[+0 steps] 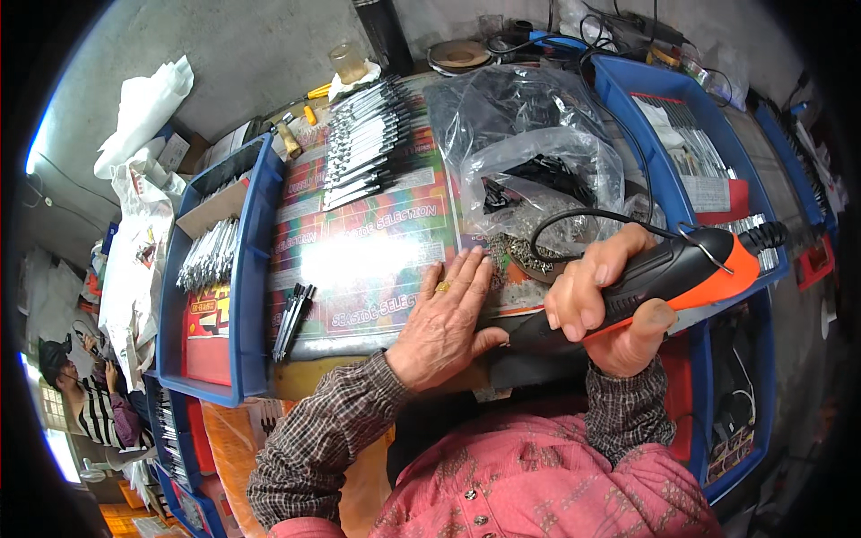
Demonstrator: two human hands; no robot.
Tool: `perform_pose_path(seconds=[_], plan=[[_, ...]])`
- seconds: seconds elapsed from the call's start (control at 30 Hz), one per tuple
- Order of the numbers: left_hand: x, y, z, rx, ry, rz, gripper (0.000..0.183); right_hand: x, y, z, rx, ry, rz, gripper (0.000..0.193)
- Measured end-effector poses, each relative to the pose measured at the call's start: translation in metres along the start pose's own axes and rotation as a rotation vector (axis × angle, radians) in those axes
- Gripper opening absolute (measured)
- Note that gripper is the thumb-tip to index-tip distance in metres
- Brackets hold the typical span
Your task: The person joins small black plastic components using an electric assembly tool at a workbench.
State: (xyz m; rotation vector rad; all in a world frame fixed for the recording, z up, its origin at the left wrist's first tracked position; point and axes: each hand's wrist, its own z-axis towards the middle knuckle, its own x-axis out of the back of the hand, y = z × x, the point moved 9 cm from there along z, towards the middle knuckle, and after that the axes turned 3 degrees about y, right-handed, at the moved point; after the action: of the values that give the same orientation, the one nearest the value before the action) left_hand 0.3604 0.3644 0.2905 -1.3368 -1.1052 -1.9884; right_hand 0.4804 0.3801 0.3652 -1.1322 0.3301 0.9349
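My right hand [610, 300] is wrapped round a black and orange electric screwdriver [664, 280], its cord running off the back end. The tool's front end points left toward my left thumb. My left hand [447, 314], with a ring on one finger, lies with its fingers stretched out on the colourful printed mat [359, 260]. Beyond its fingertips small metal screws [520, 255] lie in a heap. A row of slender silver-and-black pieces [366, 134] lies on the far part of the mat. A few black slender pieces [293, 321] rest at its left edge.
On the left stands a blue bin [251, 296] holding silver pieces; another blue bin [619, 90] stands at the far right. A clear plastic bag [538, 161] with black parts sits at the back. A glass [348, 63] stands behind. Another person [99, 403] is at far left.
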Motion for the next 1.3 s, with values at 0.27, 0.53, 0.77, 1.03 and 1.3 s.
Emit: perform_pose_path(seconds=[0.27,0.53,0.77,1.03,1.3], plan=[[0.065,-0.1,0.026,0.156,0.226,0.053,0.062,0.009,0.008,0.011,-0.059,0.066,-0.018,0.051],[0.103,-0.221,0.085,0.328,0.419,0.209,0.065,0.013,0.013,0.012,-0.031,0.098,-0.065,0.054],[0.108,-0.277,0.133,0.42,0.396,0.244,0.059,0.014,0.013,0.008,-0.099,0.029,-0.013,0.044],[0.111,-0.322,0.168,0.332,0.383,0.288,0.033,0.018,0.018,0.007,-0.105,0.015,0.229,0.046],[0.112,-0.333,0.188,0.348,0.44,0.27,0.02,0.015,0.018,0.01,-0.131,0.058,-0.005,0.038]])
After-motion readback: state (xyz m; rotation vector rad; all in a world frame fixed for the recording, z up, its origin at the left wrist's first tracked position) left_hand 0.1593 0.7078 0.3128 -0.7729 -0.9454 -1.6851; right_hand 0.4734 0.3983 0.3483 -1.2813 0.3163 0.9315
